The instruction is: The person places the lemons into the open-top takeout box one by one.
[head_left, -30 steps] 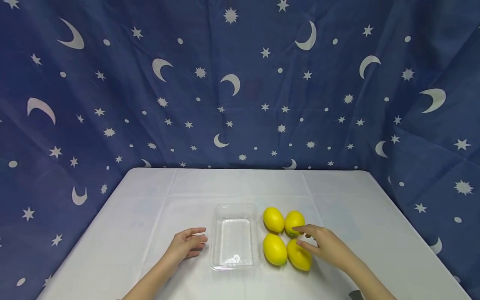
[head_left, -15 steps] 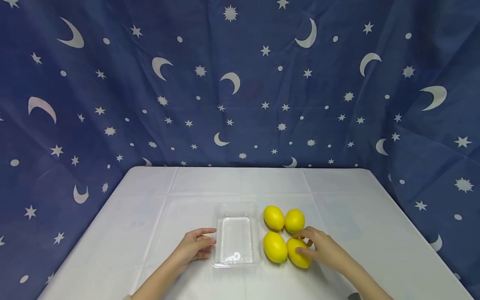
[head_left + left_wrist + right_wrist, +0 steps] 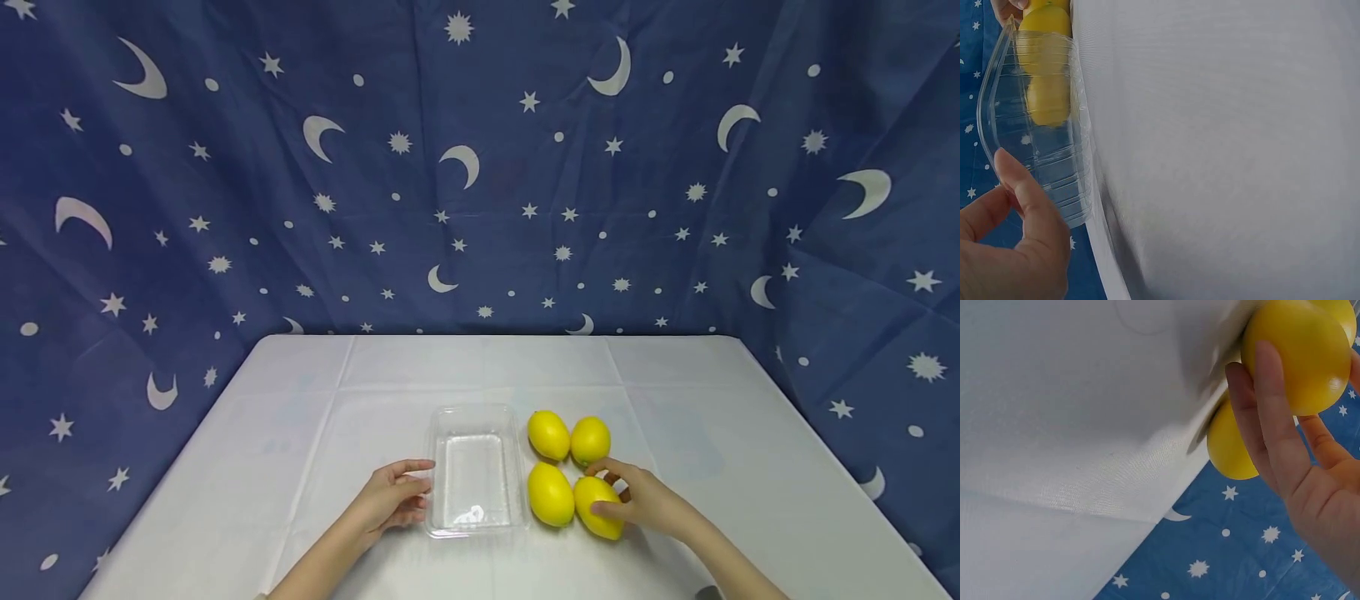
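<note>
Four yellow lemons lie in a square on the white tablecloth, just right of a clear plastic tray (image 3: 474, 417). My right hand (image 3: 609, 497) grips the near right lemon (image 3: 592, 500), fingers over its top and thumb at its side. In the right wrist view the fingers (image 3: 1275, 425) curl round that lemon (image 3: 1297, 353), with another lemon (image 3: 1229, 450) behind it. The near left lemon (image 3: 550, 494), far left lemon (image 3: 548, 434) and far right lemon (image 3: 590, 440) lie untouched. My left hand (image 3: 415, 492) rests against the tray's left wall, its thumb (image 3: 1025, 200) beside the tray (image 3: 1047, 156).
The white table (image 3: 300, 417) runs to a back edge under a dark blue curtain (image 3: 480, 167) with stars and moons, which also hangs at both sides. The tray holds nothing.
My left hand slid right until it met the tray's left wall. My right hand drew back from the far right lemon and closed round the near right one.
</note>
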Demonstrator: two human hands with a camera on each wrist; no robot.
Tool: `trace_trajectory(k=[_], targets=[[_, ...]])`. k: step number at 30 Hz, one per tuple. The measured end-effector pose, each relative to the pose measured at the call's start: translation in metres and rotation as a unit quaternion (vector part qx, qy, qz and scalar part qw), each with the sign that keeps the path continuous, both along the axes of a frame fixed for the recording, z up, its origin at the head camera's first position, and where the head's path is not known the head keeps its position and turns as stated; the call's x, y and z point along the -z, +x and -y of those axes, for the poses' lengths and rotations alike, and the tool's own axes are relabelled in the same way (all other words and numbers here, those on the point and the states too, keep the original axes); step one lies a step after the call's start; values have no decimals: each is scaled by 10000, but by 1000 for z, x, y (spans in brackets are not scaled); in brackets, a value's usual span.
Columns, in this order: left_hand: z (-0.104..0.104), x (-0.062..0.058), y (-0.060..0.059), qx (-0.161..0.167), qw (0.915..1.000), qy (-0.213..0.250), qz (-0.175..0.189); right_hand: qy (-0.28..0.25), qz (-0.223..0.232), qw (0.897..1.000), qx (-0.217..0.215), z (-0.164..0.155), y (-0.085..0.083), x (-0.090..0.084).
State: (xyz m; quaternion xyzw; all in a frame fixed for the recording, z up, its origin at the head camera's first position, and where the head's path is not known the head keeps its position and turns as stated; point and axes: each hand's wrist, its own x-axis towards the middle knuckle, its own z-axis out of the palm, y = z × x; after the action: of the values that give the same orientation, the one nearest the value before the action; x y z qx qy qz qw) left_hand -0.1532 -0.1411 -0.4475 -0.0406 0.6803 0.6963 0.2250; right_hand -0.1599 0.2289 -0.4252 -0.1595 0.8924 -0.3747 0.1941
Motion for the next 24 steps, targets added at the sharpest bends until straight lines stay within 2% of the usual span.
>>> trace_trajectory(k=[6,11,18,24], targets=[[0,0,-1,52,9999,139,14,-148,246,9995,161,-2,0,2],[1,1,-1,41,10000,76,-21,-306,471,9982,225,-3,-2,2],[2,2,-1,161,9998,90,-119,-371,487,9977,301,-5,-3,3],[1,2,-1,166,9997,192,-55,-446,481,9971,383,-6,-1,3]])
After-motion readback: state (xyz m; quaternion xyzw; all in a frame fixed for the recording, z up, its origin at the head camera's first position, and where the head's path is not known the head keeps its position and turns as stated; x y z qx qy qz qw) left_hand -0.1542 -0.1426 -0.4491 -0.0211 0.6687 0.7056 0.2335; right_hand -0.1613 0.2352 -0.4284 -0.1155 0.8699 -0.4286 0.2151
